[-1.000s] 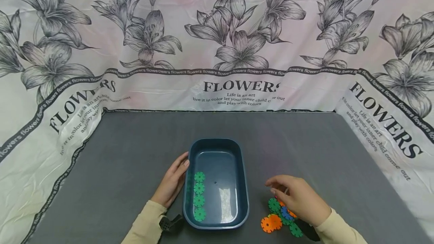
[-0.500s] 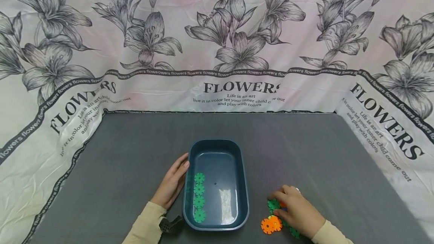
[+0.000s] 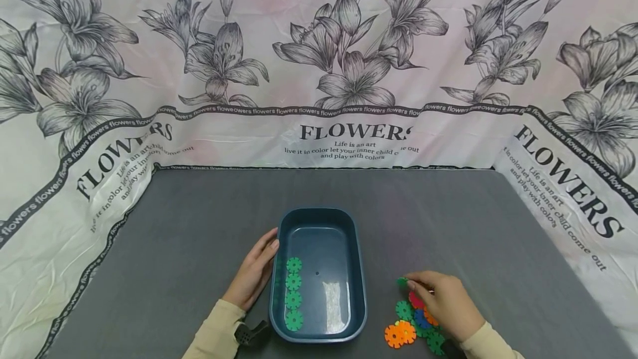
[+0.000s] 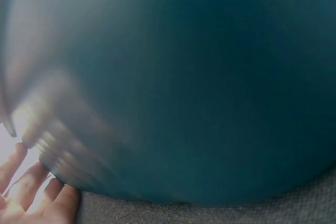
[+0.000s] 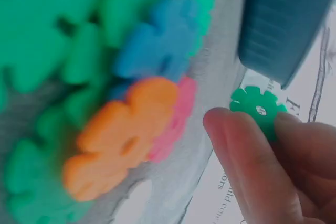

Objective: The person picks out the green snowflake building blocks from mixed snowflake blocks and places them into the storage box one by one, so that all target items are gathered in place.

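Note:
My right hand (image 3: pixel 448 301) pinches a green notched plastic disc (image 5: pixel 258 109) between thumb and fingertips, above a small pile of the same kind of discs. In that pile lie green discs (image 3: pixel 404 310), a blue one (image 3: pixel 421 318), a pink one (image 3: pixel 415 300) and orange ones (image 3: pixel 400 334). My left hand (image 3: pixel 254 270) rests against the left wall of a dark blue plastic tub (image 3: pixel 362 292), its fingers fairly straight along the outside. Inside the tub, several green discs (image 3: pixel 294 299) stand in a column along the left side.
A grey cloth tabletop (image 3: pixel 209 209) lies under everything. White fabric printed with flowers and lettering (image 3: pixel 349 137) hangs behind and along both sides. A black wrist strap (image 3: pixel 251 333) sits at my left cuff, close to the tub's near left corner.
My right hand reached down into the pile, picked out a green disc and lifted it slightly away, uncovering the pink disc. My left hand and the tub stay put.

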A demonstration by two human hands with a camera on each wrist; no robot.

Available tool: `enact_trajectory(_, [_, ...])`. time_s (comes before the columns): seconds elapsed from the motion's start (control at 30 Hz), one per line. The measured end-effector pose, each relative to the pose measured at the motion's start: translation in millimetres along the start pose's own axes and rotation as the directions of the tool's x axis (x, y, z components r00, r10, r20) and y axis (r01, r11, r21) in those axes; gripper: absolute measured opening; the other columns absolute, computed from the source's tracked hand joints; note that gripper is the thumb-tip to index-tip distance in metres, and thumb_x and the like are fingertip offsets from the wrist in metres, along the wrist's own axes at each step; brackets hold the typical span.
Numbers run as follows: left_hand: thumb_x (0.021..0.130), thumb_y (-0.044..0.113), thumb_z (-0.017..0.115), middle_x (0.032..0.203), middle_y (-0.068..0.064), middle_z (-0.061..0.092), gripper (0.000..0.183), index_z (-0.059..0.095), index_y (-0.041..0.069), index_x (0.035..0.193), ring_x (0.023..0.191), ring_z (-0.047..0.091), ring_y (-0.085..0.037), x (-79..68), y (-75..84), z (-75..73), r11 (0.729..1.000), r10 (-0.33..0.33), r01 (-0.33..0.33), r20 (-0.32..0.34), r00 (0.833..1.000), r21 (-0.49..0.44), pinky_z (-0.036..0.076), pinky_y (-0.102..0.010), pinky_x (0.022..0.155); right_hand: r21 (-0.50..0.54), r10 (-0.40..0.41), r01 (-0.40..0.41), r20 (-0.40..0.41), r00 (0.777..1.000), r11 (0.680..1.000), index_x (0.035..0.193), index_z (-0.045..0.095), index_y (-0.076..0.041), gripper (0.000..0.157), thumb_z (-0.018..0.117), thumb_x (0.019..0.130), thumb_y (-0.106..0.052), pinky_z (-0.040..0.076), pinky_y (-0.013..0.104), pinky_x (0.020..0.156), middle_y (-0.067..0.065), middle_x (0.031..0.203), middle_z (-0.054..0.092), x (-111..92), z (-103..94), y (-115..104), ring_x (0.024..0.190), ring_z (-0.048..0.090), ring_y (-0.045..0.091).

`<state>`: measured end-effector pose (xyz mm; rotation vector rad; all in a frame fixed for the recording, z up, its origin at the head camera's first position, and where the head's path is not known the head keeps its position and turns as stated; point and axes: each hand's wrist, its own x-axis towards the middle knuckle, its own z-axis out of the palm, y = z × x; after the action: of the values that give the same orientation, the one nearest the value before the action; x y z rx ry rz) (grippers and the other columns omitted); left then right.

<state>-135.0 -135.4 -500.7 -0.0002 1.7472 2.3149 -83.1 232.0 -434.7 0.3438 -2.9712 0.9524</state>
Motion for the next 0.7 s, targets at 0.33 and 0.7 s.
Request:
enact_trajectory(0.33, [0.098,0.037,0.054,0.152,-0.004,0.032,0.056,0.034,0.020,0.147,0.140,0.030,-0.021,0.1,0.1,2.1,1.000,0.000,0.000,0.002,1.000,0.008,0.019,-0.047,0.117,0.437,0.252,-0.319,0.206,0.946,0.841,0.129,0.059,-0.001,0.040,0.060,0.096,-0.023,0.057,0.033,0.078,0.020,0.116,0.066,17.3,-18.4,-3.3,0.090,0.071,0.023])
enact_trajectory(0.7, [0.097,0.036,0.055,0.152,-0.004,0.033,0.056,0.034,0.018,0.146,0.140,0.031,-0.021,0.3,1.4,1.0,1.000,0.001,-0.001,-0.006,1.000,0.003,0.019,-0.047,0.117,0.699,0.024,-0.304,0.380,0.925,0.648,0.131,0.051,0.011,0.046,0.060,0.096,-0.017,0.050,0.039,0.091,0.022,0.123,0.062,57.3,-18.0,-44.7,0.105,0.066,0.024])
